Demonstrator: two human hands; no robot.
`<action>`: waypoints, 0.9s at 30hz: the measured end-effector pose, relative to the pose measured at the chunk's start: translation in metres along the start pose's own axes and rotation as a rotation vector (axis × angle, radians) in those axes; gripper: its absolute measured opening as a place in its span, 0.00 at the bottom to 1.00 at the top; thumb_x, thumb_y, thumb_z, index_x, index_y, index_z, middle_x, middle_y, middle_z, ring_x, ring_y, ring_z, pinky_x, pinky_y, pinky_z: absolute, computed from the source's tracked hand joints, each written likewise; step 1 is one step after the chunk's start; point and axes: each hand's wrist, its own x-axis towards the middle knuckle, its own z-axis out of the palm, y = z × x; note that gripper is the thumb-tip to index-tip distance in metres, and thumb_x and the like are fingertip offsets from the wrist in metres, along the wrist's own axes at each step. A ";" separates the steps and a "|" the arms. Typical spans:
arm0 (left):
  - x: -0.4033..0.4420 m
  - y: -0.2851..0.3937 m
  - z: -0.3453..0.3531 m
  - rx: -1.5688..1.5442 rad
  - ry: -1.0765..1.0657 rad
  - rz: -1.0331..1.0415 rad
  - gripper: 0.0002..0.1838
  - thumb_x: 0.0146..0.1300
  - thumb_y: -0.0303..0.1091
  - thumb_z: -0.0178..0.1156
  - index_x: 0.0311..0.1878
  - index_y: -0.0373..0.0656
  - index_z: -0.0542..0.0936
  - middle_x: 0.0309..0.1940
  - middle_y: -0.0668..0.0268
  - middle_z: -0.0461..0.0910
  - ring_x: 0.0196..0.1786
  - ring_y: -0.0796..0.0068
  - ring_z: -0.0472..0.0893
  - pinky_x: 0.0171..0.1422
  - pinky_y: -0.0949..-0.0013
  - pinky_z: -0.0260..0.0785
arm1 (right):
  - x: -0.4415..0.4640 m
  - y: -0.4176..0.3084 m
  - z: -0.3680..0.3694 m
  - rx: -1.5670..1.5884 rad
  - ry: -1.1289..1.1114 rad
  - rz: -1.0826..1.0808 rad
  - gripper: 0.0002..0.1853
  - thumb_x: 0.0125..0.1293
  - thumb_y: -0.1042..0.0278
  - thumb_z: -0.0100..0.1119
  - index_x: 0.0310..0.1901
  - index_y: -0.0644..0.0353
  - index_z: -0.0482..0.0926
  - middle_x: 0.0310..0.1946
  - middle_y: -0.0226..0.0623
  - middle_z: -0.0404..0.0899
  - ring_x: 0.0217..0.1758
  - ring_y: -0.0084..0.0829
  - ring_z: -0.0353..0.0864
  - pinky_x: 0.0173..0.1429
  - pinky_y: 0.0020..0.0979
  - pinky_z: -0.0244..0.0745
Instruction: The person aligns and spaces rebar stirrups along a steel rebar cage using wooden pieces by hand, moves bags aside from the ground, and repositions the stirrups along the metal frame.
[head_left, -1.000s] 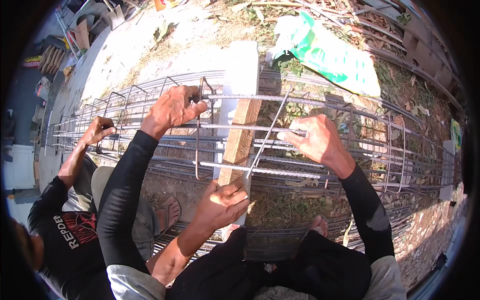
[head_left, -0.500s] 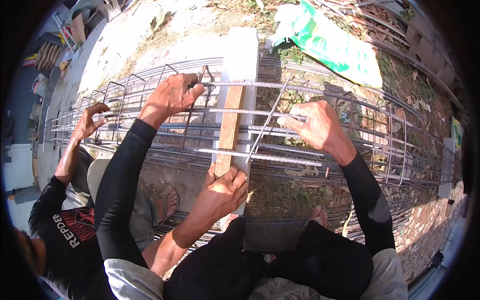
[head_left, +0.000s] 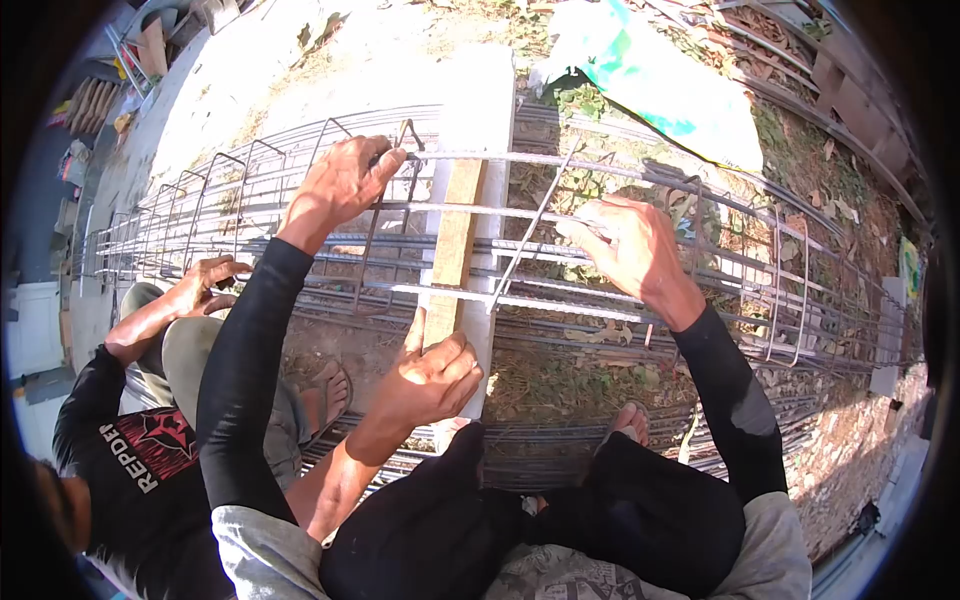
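Observation:
My left hand is closed at the top bar of a long rebar cage, its fingers at the upper corner of a bent wire stirrup. My right hand pinches the middle steel bar, right of a slanted stirrup. Between my hands, a wooden stick crosses among the bars. A co-worker's hand grips its lower end. The co-worker's other hand is near the cage at the left, its fingers curled.
A pale board lies crosswise under the cage. A green and white sack lies on the ground beyond. The co-worker crouches at my left. More bars lie near my feet. Another pale support stands at the right.
The stick's top has shifted left, and the co-worker's hand has moved left with its lower end. The co-worker's other hand has dropped lower. The stirrup by my left hand now slants.

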 end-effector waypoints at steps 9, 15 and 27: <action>0.004 0.001 0.009 -0.154 0.118 0.027 0.32 0.76 0.61 0.58 0.41 0.34 0.86 0.29 0.47 0.82 0.39 0.45 0.84 0.50 0.47 0.74 | 0.005 -0.004 -0.006 0.009 -0.043 0.024 0.14 0.73 0.56 0.67 0.38 0.60 0.87 0.28 0.43 0.82 0.28 0.48 0.82 0.33 0.45 0.75; 0.002 0.001 0.008 -0.177 0.108 0.001 0.36 0.73 0.66 0.61 0.37 0.33 0.87 0.20 0.48 0.78 0.28 0.54 0.81 0.39 0.51 0.72 | 0.001 -0.006 -0.004 0.039 -0.043 0.008 0.15 0.73 0.58 0.67 0.32 0.60 0.83 0.22 0.43 0.77 0.25 0.50 0.78 0.32 0.47 0.72; 0.021 0.014 0.043 -0.031 0.294 0.225 0.26 0.77 0.52 0.64 0.63 0.38 0.80 0.55 0.53 0.84 0.57 0.53 0.84 0.61 0.53 0.79 | -0.023 -0.001 -0.012 -0.182 0.107 -0.020 0.17 0.71 0.55 0.69 0.46 0.63 0.85 0.38 0.45 0.85 0.32 0.43 0.84 0.37 0.45 0.77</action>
